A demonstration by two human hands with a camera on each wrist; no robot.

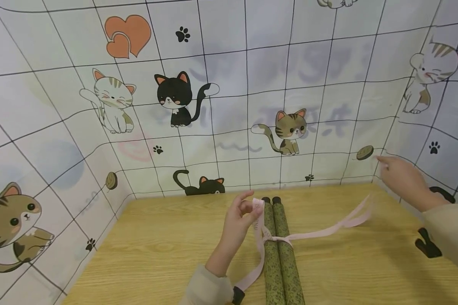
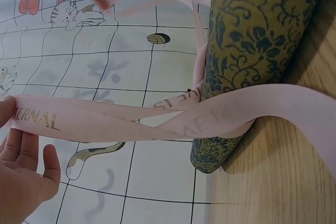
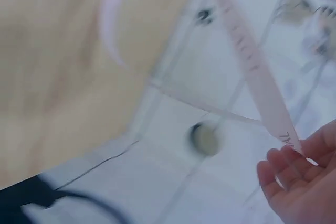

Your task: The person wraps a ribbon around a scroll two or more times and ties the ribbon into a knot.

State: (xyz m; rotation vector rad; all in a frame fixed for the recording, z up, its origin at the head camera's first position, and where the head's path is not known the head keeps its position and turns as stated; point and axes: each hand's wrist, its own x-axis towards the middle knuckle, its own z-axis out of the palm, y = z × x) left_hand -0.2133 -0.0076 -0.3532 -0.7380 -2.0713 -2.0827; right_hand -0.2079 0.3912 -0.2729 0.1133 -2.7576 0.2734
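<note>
Two long olive rolls [image 1: 278, 258] with a dark floral pattern and black ends lie side by side on the wooden table. A pink ribbon [image 1: 313, 234] with printed lettering is crossed around them near their far ends. My left hand [image 1: 234, 226], left of the rolls, pinches a loop of the ribbon between thumb and fingers; its tail hangs down toward the table. Out to the right, my raised right hand [image 1: 402, 180] pinches the other ribbon length [image 3: 257, 77] at its end. That length stretches from the crossing toward the right hand, blurred in the head view.
The wooden table [image 1: 156, 254] meets white gridded walls [image 1: 229, 106] printed with cartoon cats at the back and sides. A black object [image 1: 427, 243] is near the table's right edge, beside the right sleeve [image 1: 450, 233].
</note>
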